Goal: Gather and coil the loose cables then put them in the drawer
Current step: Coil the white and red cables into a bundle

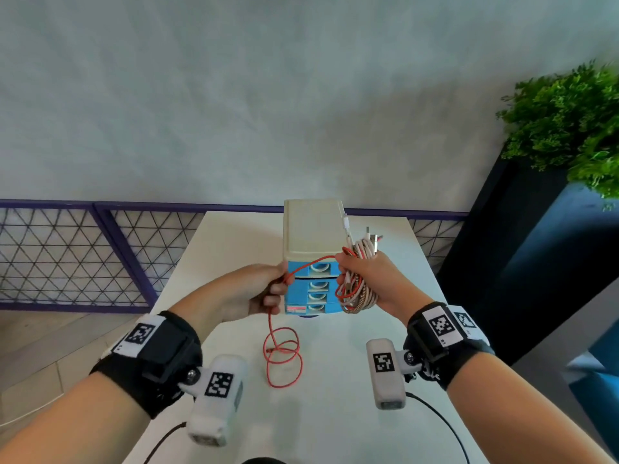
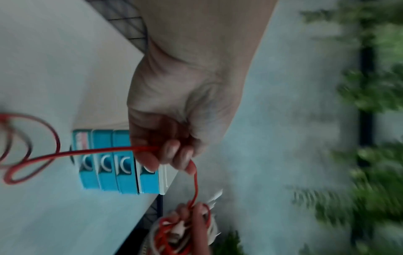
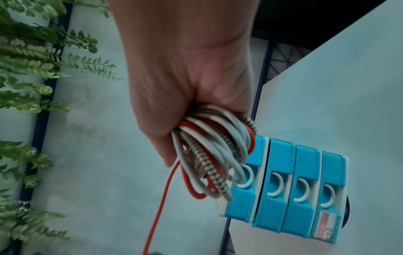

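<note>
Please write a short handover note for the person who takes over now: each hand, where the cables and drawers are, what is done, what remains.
Right hand grips the coiled bundle of cables.
Left hand pinches the red cable, which runs from the bundle.
Its loose tail lies looped on the white table, in front of the drawer unit.
Done: most cables are gathered and coiled.
Left: wind in the red tail, open one of the blue drawers, all shut, and put the bundle inside.

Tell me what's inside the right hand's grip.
The right hand holds a coiled bundle: white cables, a braided striped one, and loops of the red cable, whose loose end runs to the left hand. The palm hides the bundle's inner loops.
</note>
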The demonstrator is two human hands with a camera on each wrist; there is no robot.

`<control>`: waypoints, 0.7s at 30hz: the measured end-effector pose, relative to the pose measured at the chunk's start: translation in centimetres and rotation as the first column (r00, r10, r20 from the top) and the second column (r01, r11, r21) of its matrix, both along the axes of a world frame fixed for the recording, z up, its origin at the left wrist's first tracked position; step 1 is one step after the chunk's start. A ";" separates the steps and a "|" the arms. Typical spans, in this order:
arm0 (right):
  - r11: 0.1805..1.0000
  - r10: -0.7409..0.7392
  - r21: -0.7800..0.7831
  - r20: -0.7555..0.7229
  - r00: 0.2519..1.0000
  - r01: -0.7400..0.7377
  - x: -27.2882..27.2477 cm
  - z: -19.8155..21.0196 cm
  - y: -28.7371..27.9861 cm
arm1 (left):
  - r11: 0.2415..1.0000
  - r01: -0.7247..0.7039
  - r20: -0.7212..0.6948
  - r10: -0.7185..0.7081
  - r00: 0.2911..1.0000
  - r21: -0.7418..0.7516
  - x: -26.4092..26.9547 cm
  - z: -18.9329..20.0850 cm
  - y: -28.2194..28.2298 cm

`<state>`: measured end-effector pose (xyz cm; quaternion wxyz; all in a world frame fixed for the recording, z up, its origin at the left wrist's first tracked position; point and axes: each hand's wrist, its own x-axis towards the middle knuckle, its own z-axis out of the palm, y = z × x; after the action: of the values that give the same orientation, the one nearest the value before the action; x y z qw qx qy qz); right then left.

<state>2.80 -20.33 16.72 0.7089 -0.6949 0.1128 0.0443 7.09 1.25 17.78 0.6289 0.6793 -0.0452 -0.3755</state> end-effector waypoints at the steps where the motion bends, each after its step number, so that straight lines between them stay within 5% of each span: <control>1: 1.000 -0.024 -0.020 0.003 1.000 0.024 0.1 -0.2 -0.2 | 0.996 -0.004 -0.082 -0.003 0.997 -0.094 -0.1 -0.1 0.2; 5: 1.000 -0.019 -0.023 0.002 1.000 0.019 0.6 -0.9 0.8 | 0.957 -0.049 -0.114 0.016 0.993 -0.285 -1.3 0.2 -1.2; 15: 0.989 0.115 0.091 0.024 0.993 -0.117 0.6 -0.7 2.9 | 0.998 -0.048 0.132 0.053 0.990 -0.043 -2.5 0.6 -4.6; 21: 0.988 -0.151 0.010 -0.020 0.988 0.151 0.9 -0.4 2.2 | 0.983 0.171 0.062 -0.175 0.983 0.064 -2.7 0.2 -3.7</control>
<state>3.71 -18.13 16.29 0.7131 -0.6798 0.1715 -0.0024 4.43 -2.44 18.03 0.5718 0.7033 -0.1142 -0.4066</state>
